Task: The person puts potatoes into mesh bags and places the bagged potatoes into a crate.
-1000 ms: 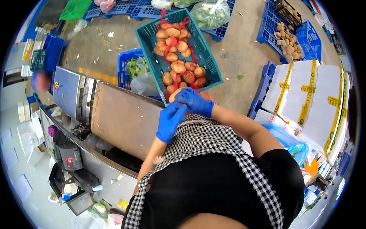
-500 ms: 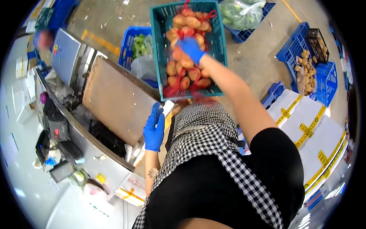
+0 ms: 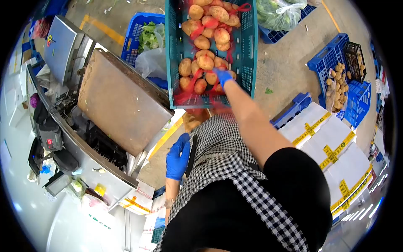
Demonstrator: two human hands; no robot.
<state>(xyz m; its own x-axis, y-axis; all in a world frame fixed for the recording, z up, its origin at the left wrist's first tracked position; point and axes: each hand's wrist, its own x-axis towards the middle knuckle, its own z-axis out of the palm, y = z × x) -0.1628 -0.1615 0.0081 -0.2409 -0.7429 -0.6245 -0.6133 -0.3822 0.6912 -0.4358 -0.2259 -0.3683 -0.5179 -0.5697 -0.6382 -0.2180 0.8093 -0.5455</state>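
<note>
My right hand (image 3: 223, 77), in a blue glove, reaches into the lower right of a green plastic crate (image 3: 169, 67). Its fingers are drawn together against red mesh netting (image 3: 198, 80) among the potatoes (image 3: 205, 62); the fingertips are partly hidden and blurred. More potatoes with red netting fill the upper part of the crate. Below the crate, my left hand (image 3: 178, 157), also blue-gloved, hangs beside the checkered apron (image 3: 222, 138). Its fingers are extended, the thumb stands apart, and nothing shows in it.
Left stands a counter with a brown board (image 3: 121, 101) and a metal scale (image 3: 63, 48). A blue crate (image 3: 129, 48) of leafy greens sits beside the potato crate. White taped boxes (image 3: 323, 143) are stacked right, below blue crates (image 3: 357, 94); a greens bag (image 3: 279, 14) lies beyond.
My right hand has moved down and toward me inside the crate, from the upper potatoes to the lower right ones. My left hand has dropped lower, and the view has shifted slightly.
</note>
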